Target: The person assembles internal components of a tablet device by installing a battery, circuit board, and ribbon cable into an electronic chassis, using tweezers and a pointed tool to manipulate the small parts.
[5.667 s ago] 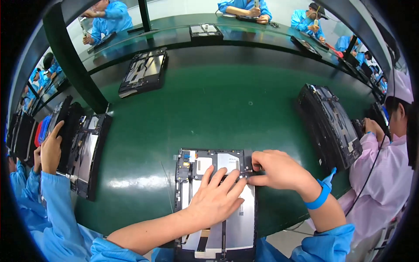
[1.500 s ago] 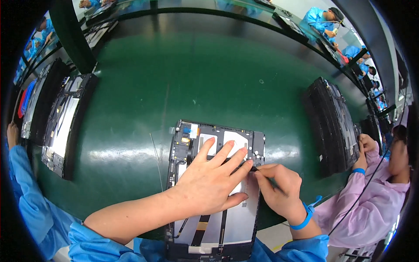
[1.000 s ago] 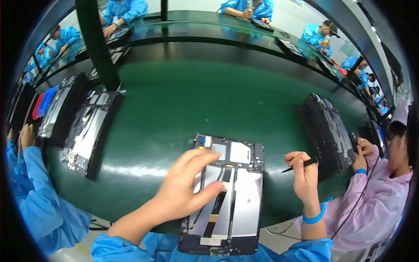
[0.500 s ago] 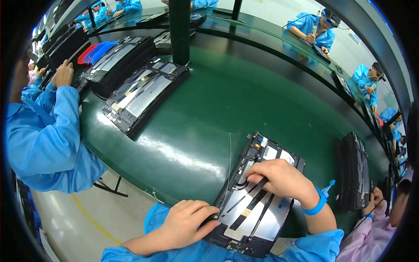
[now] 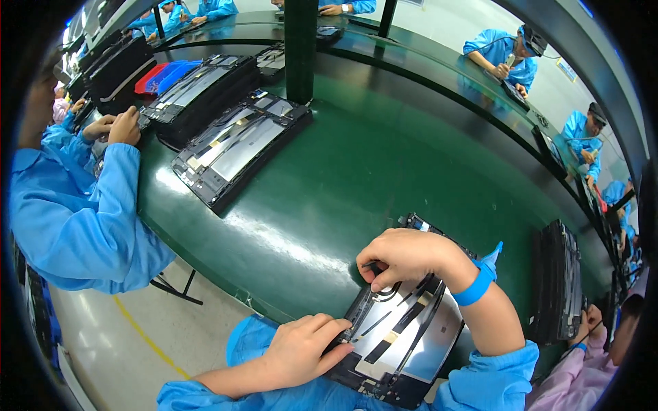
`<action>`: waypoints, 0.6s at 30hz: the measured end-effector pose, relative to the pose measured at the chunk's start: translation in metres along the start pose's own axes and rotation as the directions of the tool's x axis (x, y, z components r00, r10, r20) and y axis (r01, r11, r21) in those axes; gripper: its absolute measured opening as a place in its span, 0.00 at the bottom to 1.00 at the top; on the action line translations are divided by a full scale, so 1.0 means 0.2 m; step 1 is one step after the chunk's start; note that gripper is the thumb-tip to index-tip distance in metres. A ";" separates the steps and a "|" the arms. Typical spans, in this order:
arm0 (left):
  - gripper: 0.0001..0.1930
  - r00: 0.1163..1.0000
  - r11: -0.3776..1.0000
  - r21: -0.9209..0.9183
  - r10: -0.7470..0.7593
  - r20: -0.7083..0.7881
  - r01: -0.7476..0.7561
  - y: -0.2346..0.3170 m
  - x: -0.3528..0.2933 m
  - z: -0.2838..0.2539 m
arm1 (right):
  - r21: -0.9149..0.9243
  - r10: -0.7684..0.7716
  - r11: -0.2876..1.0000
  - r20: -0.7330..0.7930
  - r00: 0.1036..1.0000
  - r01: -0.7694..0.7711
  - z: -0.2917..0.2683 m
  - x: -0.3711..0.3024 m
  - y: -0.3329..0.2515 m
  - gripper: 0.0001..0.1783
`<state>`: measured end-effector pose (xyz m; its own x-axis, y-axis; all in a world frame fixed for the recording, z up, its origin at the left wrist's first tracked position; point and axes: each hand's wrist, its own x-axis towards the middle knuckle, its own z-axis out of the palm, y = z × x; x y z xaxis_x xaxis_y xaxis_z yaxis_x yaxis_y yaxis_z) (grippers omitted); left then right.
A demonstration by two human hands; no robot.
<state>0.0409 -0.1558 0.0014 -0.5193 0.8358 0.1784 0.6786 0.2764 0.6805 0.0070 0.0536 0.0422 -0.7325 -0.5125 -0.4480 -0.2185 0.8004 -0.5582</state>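
An opened tablet (image 5: 439, 334) lies at the table's near edge, showing a silver inner plate, a black frame and several dark flat cables. My left hand (image 5: 301, 353) grips its left edge between thumb and fingers. Above the tablet's upper left edge, my right hand (image 5: 415, 257) is closed in a pinch on a small black piece (image 5: 372, 267); its kind is hard to make out. A dark looped cable (image 5: 387, 294) shows just below these fingers. My right hand and wrist hide much of the tablet's far part. A blue wrist strap (image 5: 476, 288) circles my right wrist.
Stacks of opened tablets (image 5: 240, 147) stand at the left, and another stack (image 5: 558, 281) at the right. A dark green post (image 5: 300, 55) rises from the green table (image 5: 356, 171). Red and blue bins (image 5: 168, 77) sit far left. Co-workers (image 5: 75, 212) sit close on both sides.
My right hand has moved left from over the tablet's middle to its upper left edge, holding a small black piece. My left hand stays on the tablet's edge. The whole view has shifted slightly.
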 end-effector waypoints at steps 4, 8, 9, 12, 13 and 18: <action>0.14 0.999 1.000 -0.003 0.011 0.030 -0.011 -0.01 -0.01 -0.01 | -0.047 -0.004 0.999 0.073 0.997 0.008 -0.01 0.03 0.00 0.09; 0.16 0.996 0.996 0.009 0.083 0.015 -0.083 -0.03 -0.01 0.01 | -0.149 -0.089 0.987 -0.156 0.984 0.065 0.04 -0.06 -0.01 0.08; 0.16 0.997 0.997 0.009 0.074 0.014 -0.075 -0.04 -0.02 0.01 | -0.146 -0.094 0.987 -0.150 0.984 0.072 0.06 -0.08 -0.02 0.08; 0.18 0.988 0.977 0.147 0.147 0.045 -0.152 -0.04 -0.04 0.02 | -0.108 -0.012 0.994 -0.194 0.981 -0.010 0.11 -0.14 -0.06 0.06; 0.17 0.979 0.958 0.202 0.205 0.014 -0.203 -0.05 -0.04 0.02 | -0.106 -0.008 0.994 -0.193 0.981 -0.013 0.13 -0.15 -0.05 0.06; 0.16 0.956 0.906 0.314 0.294 0.017 -0.284 -0.04 -0.03 0.02 | 0.054 -0.164 0.981 -0.296 0.941 0.188 0.23 -0.17 -0.03 0.06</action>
<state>0.0405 -0.1617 -0.0082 -0.2884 0.8879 0.3585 0.9252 0.1620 0.3432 0.0622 0.0514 0.0284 -0.8444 -0.5214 -0.1229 -0.3174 0.6718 -0.6693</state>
